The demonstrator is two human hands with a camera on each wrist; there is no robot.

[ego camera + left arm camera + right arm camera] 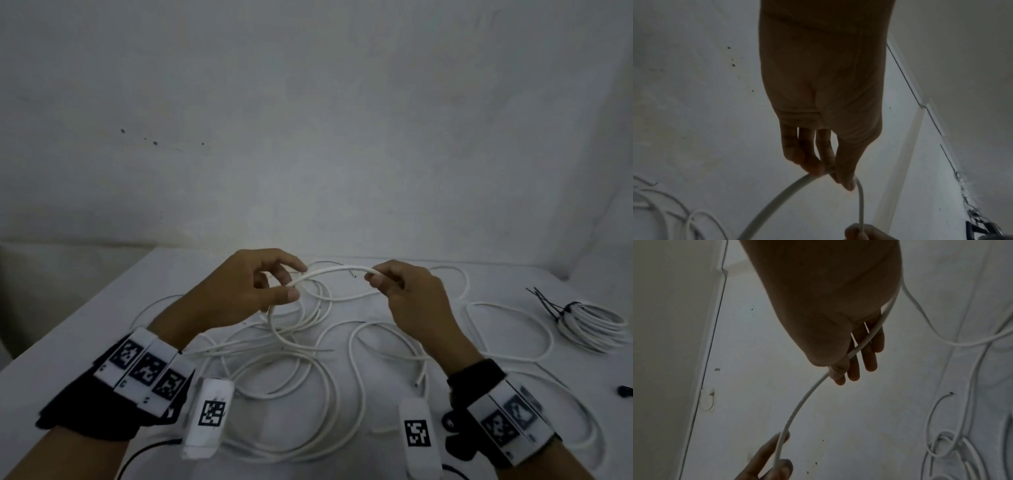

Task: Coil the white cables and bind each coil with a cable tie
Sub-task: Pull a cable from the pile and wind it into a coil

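Both hands hold one white cable [334, 271] lifted above the white table [85, 308]. My left hand [274, 281] pinches it between thumb and fingertips, and the cable drops from there in a loop [284, 329] toward the table. My right hand [380, 277] pinches the same cable a short span to the right; it runs on through the palm. In the left wrist view the cable [777, 201] bends over the fingertips [816, 170]. In the right wrist view the cable [797, 407] leaves my fingers [838, 369] toward the other hand. Loose white cable [308, 394] sprawls below.
At the right lies a coiled white cable [592, 325] bound with black cable ties [551, 306]. A small dark object [625, 390] sits at the right edge. A wall stands behind the table, with a corner at the right.
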